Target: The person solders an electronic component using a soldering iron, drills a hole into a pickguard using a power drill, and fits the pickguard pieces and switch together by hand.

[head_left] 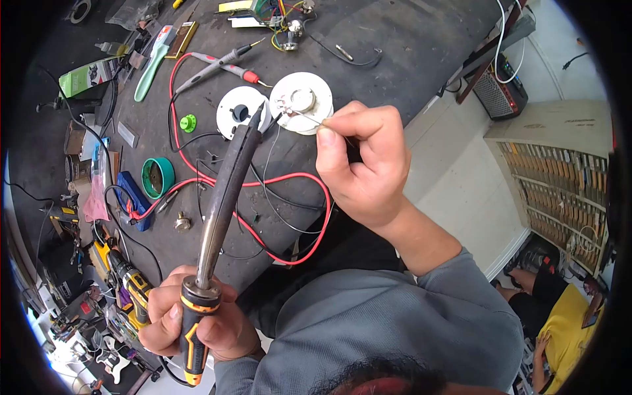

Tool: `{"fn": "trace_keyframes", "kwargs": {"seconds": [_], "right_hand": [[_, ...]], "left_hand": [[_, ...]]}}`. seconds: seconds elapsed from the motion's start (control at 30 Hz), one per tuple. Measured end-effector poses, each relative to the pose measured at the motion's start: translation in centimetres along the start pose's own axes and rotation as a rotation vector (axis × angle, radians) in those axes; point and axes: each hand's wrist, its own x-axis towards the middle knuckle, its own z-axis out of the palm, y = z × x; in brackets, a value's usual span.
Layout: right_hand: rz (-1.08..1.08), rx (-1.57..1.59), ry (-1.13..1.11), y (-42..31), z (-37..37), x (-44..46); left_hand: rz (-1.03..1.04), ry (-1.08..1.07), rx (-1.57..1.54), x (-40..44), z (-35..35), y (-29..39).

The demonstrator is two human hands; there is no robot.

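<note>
In my left hand (pixel 197 319) is a soldering iron (pixel 220 204) with a black and yellow handle, its fingers wrapped round the grip. The iron's dark tip points up across the white ring-shaped disc (pixel 228 104), near a second white disc (pixel 321 89). This second disc carries a round metal part, probably a potentiometer (pixel 302 99), with small terminals on its left side. My right hand (pixel 368 155) pinches a thin silvery wire (pixel 308 118) between thumb and forefinger, its far end at those terminals. Whether the iron's tip touches a terminal I cannot tell.
Red and black test leads (pixel 289 176) loop over the dark table. A blue multimeter (pixel 131 197), a teal tape roll (pixel 158 178) and a green knob (pixel 188 123) lie left. Wired electronics (pixel 289 26) sit at the back. A person in yellow (pixel 566 322) is at lower right.
</note>
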Motion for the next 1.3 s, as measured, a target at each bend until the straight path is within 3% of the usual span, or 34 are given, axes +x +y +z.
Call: {"fn": "trace_keyframes", "kwargs": {"seconds": [0.7,0.8,1.1,1.2,1.3], "right_hand": [[-0.043,-0.066,0.058,0.4,0.4,0.2],[-0.056,-0.066,-0.024,0.3,0.0,0.1],[-0.055,-0.094,-0.015,0.0,0.0,0.2],[-0.028,-0.071,0.076,0.4,0.7,0.2],[-0.053,-0.087,-0.024,0.2,0.0,0.2]], "left_hand": [[0.006,-0.111,0.087,0.2,0.5,0.7],[0.017,-0.08,0.108,0.1,0.6,0.5],[-0.017,-0.084,0.111,0.1,0.8,0.8],[-0.123,-0.057,0.192,0.1,1.0,1.7],[-0.11,-0.067,0.18,0.2,0.9,1.7]]}}
